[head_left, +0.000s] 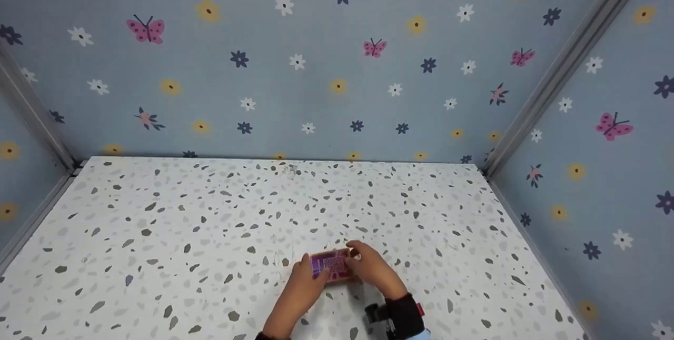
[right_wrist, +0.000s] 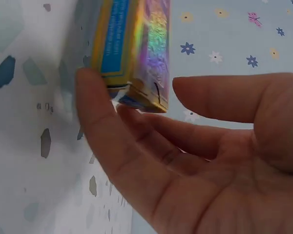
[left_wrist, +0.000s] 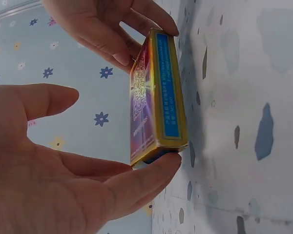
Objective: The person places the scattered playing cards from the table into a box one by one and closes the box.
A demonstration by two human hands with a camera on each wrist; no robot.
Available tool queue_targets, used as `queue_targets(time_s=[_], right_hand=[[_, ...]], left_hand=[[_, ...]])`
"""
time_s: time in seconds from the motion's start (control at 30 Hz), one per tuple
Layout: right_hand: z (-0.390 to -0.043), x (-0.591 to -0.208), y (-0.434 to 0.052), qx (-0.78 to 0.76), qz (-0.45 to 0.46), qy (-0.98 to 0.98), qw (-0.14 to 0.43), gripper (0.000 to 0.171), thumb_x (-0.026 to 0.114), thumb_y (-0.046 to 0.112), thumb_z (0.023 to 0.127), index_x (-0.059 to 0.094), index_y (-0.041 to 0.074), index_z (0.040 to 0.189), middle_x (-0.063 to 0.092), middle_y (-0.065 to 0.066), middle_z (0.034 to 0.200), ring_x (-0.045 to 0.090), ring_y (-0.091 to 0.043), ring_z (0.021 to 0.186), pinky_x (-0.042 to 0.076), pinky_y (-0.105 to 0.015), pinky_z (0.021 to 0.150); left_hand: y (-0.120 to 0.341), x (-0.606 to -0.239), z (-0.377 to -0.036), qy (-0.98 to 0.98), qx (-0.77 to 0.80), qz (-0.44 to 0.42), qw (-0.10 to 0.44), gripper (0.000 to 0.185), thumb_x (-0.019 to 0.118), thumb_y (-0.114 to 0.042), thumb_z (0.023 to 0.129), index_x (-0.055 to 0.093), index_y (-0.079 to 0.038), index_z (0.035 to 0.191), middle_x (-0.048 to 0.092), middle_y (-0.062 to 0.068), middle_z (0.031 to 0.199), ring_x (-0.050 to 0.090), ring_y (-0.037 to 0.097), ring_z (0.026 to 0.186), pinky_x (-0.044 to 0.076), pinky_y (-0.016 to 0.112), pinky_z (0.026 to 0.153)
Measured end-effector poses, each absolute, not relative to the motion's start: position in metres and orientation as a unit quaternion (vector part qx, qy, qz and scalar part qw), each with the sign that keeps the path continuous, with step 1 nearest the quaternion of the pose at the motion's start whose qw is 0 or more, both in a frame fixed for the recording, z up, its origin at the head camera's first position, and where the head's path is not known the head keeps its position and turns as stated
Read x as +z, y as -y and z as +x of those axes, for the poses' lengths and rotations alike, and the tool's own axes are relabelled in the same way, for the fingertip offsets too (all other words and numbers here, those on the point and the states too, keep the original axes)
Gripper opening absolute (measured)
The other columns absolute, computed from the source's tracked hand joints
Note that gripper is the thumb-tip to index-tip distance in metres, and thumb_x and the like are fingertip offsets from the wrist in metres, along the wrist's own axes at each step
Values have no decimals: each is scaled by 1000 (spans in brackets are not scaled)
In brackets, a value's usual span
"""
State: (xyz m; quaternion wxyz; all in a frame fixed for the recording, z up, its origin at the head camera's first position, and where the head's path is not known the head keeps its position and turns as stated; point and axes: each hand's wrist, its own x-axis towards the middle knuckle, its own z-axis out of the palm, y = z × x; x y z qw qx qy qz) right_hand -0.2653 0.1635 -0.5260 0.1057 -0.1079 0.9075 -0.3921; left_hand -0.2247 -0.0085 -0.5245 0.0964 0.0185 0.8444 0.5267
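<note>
A small flat cardboard box [head_left: 333, 265] with a shiny purple and gold face is held close over the speckled table, between both hands. My left hand [head_left: 304, 283] holds its left end, fingers against the end and lower corner; in the left wrist view the thumb stands off the box's face. At the right end, my right hand [head_left: 375, 270] holds the box with curved fingers, one reaching along the blue printed side [right_wrist: 114, 36]. Its thumb tip lies close beside the face in the right wrist view. The box is tilted, its narrow blue-and-gold side showing in both wrist views.
The white speckled table [head_left: 221, 235] runs back to a light blue wall [head_left: 316, 29] printed with flowers and butterflies. Grey metal posts [head_left: 568, 66] mark the corners, and side walls rise at left and right. A dark strap [head_left: 404, 316] circles the right wrist.
</note>
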Motion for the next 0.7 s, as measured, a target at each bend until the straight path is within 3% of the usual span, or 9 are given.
queue_targets(time_s=[0.17,0.3,0.43,0.7], right_hand=[[-265,-525,-161,-403,-89,-902,124,28,53,8,91,49,-3,117,58,-22,106,57,-21,75,50,-32,61],[-265,-525,-159,-382,-107,-911,111,26,53,8,91,53,-6,113,57,-24,104,57,-27,84,52,-39,70],[-265,-526,-158,-356,-125,-922,91,33,54,7,89,54,-11,116,54,-24,99,55,-32,90,49,-45,78],[-265,-526,-156,-375,-110,-912,127,37,54,11,91,51,-9,122,59,-22,99,58,-23,77,52,-34,63]], left_hand=[[9,-525,-225,-826,551,17,121,66,47,-17,94,15,18,140,31,41,137,34,49,130,30,58,107],[8,-525,-225,-818,561,19,128,70,47,-17,94,8,14,143,22,41,142,27,51,132,26,60,108],[9,-526,-225,-810,574,33,117,67,46,-13,93,11,11,144,25,42,140,30,52,130,27,60,107],[10,-530,-227,-811,575,42,97,57,47,-9,91,23,12,139,31,41,135,38,52,124,34,59,103]])
